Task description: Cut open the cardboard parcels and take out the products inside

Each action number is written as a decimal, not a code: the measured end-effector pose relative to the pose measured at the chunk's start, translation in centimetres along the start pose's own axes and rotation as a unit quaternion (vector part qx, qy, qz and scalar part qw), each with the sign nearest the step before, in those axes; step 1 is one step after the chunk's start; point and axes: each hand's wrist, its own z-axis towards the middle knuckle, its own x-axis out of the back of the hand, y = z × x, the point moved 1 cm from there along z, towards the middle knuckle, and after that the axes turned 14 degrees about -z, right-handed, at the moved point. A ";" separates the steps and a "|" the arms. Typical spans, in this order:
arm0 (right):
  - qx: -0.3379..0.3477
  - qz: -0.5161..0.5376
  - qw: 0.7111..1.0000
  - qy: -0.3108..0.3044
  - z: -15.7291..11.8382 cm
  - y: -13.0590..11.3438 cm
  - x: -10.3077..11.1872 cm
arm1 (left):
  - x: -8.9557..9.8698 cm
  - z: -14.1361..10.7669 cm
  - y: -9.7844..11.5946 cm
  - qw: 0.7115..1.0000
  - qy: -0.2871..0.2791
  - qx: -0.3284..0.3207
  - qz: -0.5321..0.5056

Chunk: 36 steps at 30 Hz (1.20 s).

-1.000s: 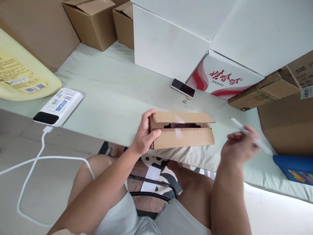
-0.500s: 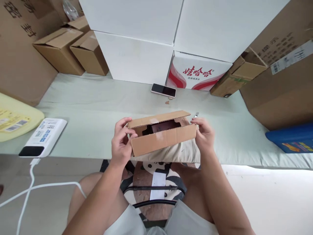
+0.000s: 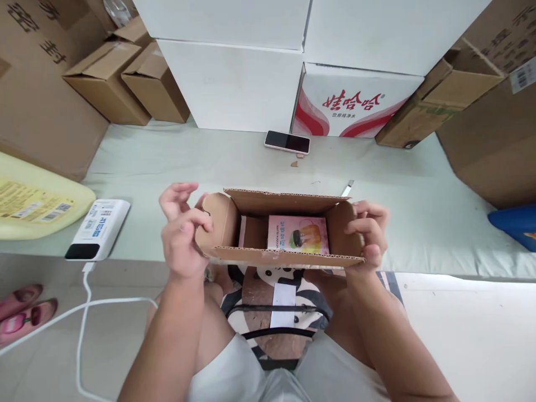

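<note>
Between my hands, at the table's front edge, is a brown cardboard box [image 3: 293, 259] with its top flaps spread apart. Inside it, toward the right, lies a pink printed box [image 3: 299, 234] showing a picture of a drink jug. Left of that printed box is a plain brown cardboard surface. My left hand [image 3: 182, 231] grips the left end flap, its fingers curled over the edge. On the opposite end, my right hand [image 3: 368, 234] pinches the right flap between thumb and fingers. Just behind the box's right corner a small knife [image 3: 348, 187] lies on the cloth.
A phone [image 3: 287, 143] lies near scraps of cardboard [image 3: 294, 164]. White cartons [image 3: 247, 86] stand at the back, with brown boxes [image 3: 109, 84] to their left. A white power bank [image 3: 98, 229] with a cable and a yellow jug [image 3: 42, 198] are at left.
The top flaps have gone from nearly closed to spread wide, uncovering the pink box. My hands have moved apart onto the end flaps. The view has shifted slightly.
</note>
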 end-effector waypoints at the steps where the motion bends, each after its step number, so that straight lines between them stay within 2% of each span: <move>1: -0.003 0.009 1.000 0.028 -0.4 -0.1 -0.1 | -0.2 0.2 0.9 0.999 0.030 -0.015 0.015; 3: -0.001 0.028 0.999 0.046 -1.0 -0.1 -0.1 | -1.1 0.7 3.5 0.994 0.052 -0.051 0.076; 4: 0.001 0.038 0.998 0.043 -1.3 -0.1 -0.1 | -1.8 1.0 5.0 0.990 0.034 -0.064 0.117; 5: 0.003 0.047 0.998 0.038 -1.6 0.0 0.0 | -2.7 1.3 6.6 0.985 -0.009 -0.065 0.160; 6: 0.005 0.052 0.998 0.038 -1.9 0.1 0.1 | -3.8 1.7 8.0 0.976 -0.077 -0.043 0.198; 7: 0.006 0.050 0.998 0.039 -2.1 0.1 0.2 | -5.0 2.1 9.2 0.954 -0.187 0.007 0.233; 8: 0.007 0.044 0.998 0.039 -2.3 0.2 0.4 | -6.2 2.6 10.0 0.920 -0.279 0.052 0.271; 10: 0.019 0.033 0.999 0.036 -2.6 0.3 0.6 | -8.2 3.6 10.5 0.824 -0.419 0.137 0.355; 12: 0.036 0.041 0.998 0.033 -2.7 0.3 0.8 | -9.7 5.0 9.7 0.719 -0.492 0.224 0.436; 14: 0.055 0.061 0.996 0.027 -2.7 0.1 1.0 | -10.8 6.3 8.2 0.620 -0.517 0.316 0.497; 15: 0.061 0.070 0.995 0.023 -2.6 0.0 1.2 | -11.3 6.8 7.3 0.580 -0.514 0.351 0.525; 17: 0.064 0.084 0.994 0.014 -2.4 -0.2 1.4 | -12.0 7.4 5.8 0.520 -0.503 0.389 0.571; 19: 0.060 0.091 0.994 0.008 -2.4 -0.3 1.5 | -12.6 7.3 4.5 0.484 -0.494 0.410 0.594; 21: 0.054 0.085 0.995 0.005 -2.3 -0.3 1.6 | -12.8 6.6 3.4 0.470 -0.491 0.430 0.595; 23: 0.049 0.074 0.996 0.003 -2.3 -0.2 1.6 | -12.4 6.0 2.6 0.478 -0.484 0.435 0.589; 24: 0.046 0.073 0.996 0.002 -2.3 -0.2 1.6 | -12.1 5.8 2.3 0.494 -0.483 0.432 0.579; 27: 0.050 0.079 0.996 -0.006 -2.2 -0.1 1.6 | -10.8 5.9 2.0 0.567 -0.474 0.437 0.512; 29: 0.056 0.077 0.995 -0.009 -2.0 -0.1 1.6 | -10.2 6.4 2.1 0.592 -0.460 0.465 0.471; 30: 0.058 0.077 0.995 -0.010 -1.9 -0.2 1.5 | -10.1 6.6 2.1 0.588 -0.457 0.477 0.466; 34: 0.061 0.089 0.994 -0.008 -1.9 -0.2 1.2 | -10.3 6.9 1.9 0.537 -0.500 0.490 0.470; 36: 0.061 0.094 0.994 -0.010 -2.0 -0.2 1.0 | -10.6 6.9 1.7 0.530 -0.508 0.496 0.464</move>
